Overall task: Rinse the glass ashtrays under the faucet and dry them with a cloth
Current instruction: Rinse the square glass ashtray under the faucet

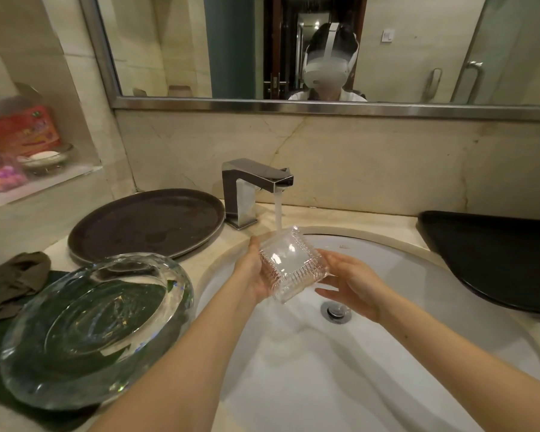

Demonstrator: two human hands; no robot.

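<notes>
You are at the rinse step: the square ribbed clear-glass ashtray (293, 266) sits tilted over the white oval basin (418, 269), under the stream from the angular chrome faucet (256, 185). Your left hand (256, 275) cups its side; your right hand (353, 282) supports it, fingers relaxed. Next, likely turn it, then take the olive cloth (13, 282).

Round ashtray (97, 330) lies left of the sink (387, 353), tray (147, 224) behind.
</notes>
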